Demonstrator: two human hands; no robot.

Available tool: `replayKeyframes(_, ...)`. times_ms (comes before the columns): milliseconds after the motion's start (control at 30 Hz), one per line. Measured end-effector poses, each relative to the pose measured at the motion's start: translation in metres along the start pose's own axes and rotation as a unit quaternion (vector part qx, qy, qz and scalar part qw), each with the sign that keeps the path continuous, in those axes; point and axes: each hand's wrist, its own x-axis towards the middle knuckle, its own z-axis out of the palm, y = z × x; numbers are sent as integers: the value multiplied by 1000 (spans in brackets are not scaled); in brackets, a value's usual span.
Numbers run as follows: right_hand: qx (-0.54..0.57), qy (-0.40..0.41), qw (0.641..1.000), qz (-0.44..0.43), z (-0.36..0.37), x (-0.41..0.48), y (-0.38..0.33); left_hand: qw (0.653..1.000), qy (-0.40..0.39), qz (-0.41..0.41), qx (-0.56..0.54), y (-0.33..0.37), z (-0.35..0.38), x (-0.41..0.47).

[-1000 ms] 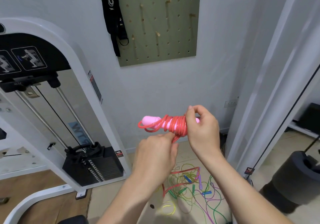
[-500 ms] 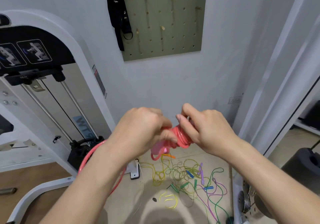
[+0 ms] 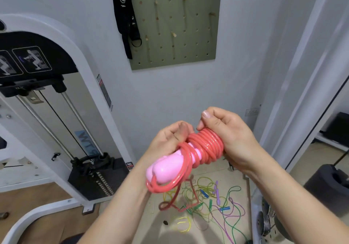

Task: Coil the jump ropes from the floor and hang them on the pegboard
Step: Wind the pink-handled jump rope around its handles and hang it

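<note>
Hands, left (image 3: 171,139) and right (image 3: 229,134), grip coiled red jump rope (image 3: 205,146).

Tan floor (image 3: 238,170), tangled jump ropes (image 3: 211,200) (many colours)

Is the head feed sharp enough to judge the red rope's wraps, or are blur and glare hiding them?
Head view: the tight coils are sharp, with only small glints; the loose loop under the pink handles is motion-smeared; a shadow dims the near floor; wide-angle distortion bends the frame edges.
</note>
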Motion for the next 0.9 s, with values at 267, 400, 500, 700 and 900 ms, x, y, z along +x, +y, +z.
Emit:
replayKeyframes(267,137,239,960,51,18,1,21,996,56,73,9,-14,24,-17)
replayKeyframes(400,-10,295,955,-21,25,-3,35,994,86,64,4,-12,23,-17)
replayKeyframes(500,-285,202,936,-40,14,-9,26,995,73,57,31,-12,11,-15)
replayKeyframes(700,-119,-151,968,161,-4,-3,-11,985,-114,95,93,2,3,-13)
replayKeyframes(900,-29,-198,960,193,-11,5,-5,976,-155,72,133,8,-7,-4)
